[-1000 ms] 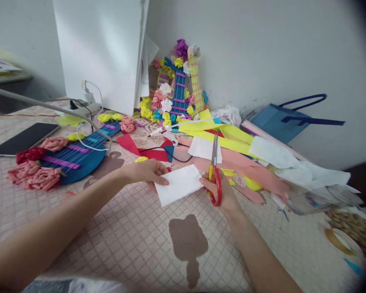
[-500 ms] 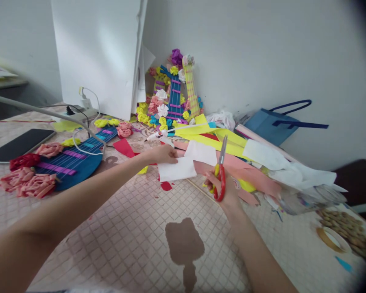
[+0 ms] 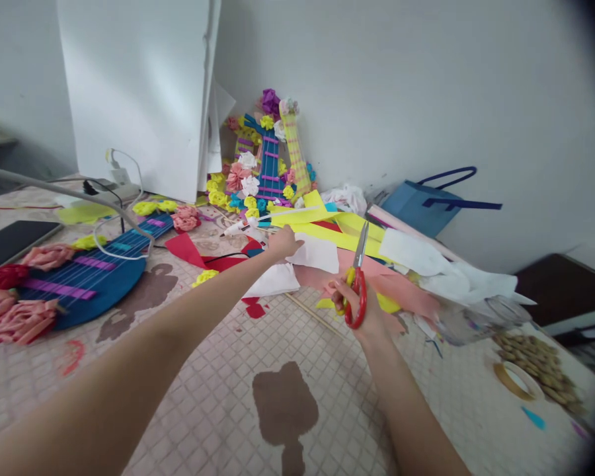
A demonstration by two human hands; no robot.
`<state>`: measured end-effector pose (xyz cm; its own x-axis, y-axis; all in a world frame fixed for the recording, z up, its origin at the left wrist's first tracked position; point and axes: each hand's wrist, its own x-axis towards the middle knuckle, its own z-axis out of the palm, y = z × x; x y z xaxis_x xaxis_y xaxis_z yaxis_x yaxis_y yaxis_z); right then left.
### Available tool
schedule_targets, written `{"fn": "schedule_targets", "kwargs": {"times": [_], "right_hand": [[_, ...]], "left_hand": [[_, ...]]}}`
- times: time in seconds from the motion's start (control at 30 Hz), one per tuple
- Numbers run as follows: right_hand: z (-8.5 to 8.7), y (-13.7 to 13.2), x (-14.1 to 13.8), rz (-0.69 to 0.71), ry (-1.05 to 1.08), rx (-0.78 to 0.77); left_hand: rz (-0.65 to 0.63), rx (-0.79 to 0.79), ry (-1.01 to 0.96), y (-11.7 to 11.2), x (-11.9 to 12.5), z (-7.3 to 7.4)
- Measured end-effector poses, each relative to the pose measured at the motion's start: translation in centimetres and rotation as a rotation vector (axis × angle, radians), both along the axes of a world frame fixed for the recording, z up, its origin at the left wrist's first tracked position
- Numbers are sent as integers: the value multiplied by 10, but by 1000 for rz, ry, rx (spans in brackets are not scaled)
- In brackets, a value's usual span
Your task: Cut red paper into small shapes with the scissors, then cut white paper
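My right hand (image 3: pixel 357 304) grips a pair of scissors (image 3: pixel 356 299) with red and yellow handles, their blades pointing up and away from me. Over the paper pile, my left hand (image 3: pixel 283 243) has its fingers closed at the left edge of a white paper piece (image 3: pixel 318 253). Another white paper piece (image 3: pixel 274 280) lies just below that hand, partly covered by my forearm. Pink paper strips (image 3: pixel 401 291) and yellow paper (image 3: pixel 354 228) spread around and beneath the white pieces.
A blue paper guitar (image 3: pixel 112 271) with paper roses lies at left near a white cable. Decorated guitars (image 3: pixel 270 165) lean against the wall. A glue gun (image 3: pixel 238 227), a wooden stick (image 3: pixel 317 314), a blue bag (image 3: pixel 421 206) and a tape roll (image 3: pixel 518 381) are also around.
My left hand has let go of the lower white piece and moved up to the other one. The scissors stay in my right hand. The view has shifted to the right.
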<state>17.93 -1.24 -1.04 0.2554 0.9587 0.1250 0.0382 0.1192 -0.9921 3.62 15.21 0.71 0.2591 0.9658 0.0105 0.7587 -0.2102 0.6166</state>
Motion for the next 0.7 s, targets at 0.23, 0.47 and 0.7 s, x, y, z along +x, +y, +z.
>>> {"fn": "schedule_targets", "kwargs": {"times": [0.23,0.47,0.7], "right_hand": [[0,1,5,-55,-88,-14],[-9,10,34,-276,-422,-36],[-24,16,33,-289,-829,-69]], "left_hand": [[116,-84,-262,8,17,5],[-57,-191,-676,-35,-22,51],[-120,-595,-1167,-102,-125,58]]}}
